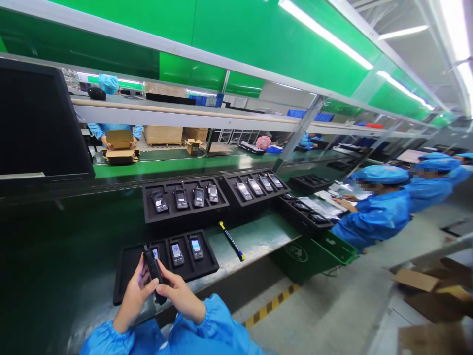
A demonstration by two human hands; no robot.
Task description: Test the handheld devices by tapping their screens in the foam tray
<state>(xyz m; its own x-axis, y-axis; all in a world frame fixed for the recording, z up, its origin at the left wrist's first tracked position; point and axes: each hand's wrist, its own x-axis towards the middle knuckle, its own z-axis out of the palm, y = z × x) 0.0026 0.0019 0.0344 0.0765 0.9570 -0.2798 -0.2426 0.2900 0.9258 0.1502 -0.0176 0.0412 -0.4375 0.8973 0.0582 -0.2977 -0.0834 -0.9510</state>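
Between my two hands I hold a black handheld phone-like device (154, 276), tilted, its narrow side facing me. My left hand (135, 291) grips it from the left with the thumb on its side. From the right, my right hand (179, 294) closes on it near its lower end. Just beyond, a black foam tray (210, 268) bears more such devices, among them one with a lit screen (176, 253) and another with a blue-white screen (196, 248). Part of a third device shows behind the one I hold.
Farther back stand two black trays (148, 217) of upright-lying devices. A yellow and dark pen-shaped tool (232, 241) lies on the green bench (254, 236). A monitor (40, 118) is at the left. Co-workers in blue (377, 212) sit at the right, beside a green bin (306, 256).
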